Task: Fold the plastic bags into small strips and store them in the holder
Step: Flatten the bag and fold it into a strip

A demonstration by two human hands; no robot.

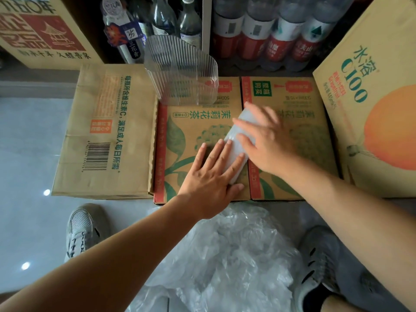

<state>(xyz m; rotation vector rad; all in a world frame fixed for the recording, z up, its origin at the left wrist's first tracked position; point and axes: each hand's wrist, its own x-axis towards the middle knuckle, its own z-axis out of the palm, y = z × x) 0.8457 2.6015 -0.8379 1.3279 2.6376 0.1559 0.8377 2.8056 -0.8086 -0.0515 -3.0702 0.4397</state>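
Observation:
A white plastic bag folded into a narrow strip lies slanted on top of the green-printed cardboard boxes. My left hand lies flat with straight fingers pressing the strip's near end. My right hand lies flat over the strip's far half, fingers spread and pressing down. A clear ribbed plastic holder stands upright at the back of the same box, apart from both hands, with nothing visible inside it.
A heap of crumpled clear plastic bags lies on the floor between my shoes. More cardboard boxes stand left and right. Bottles line the back.

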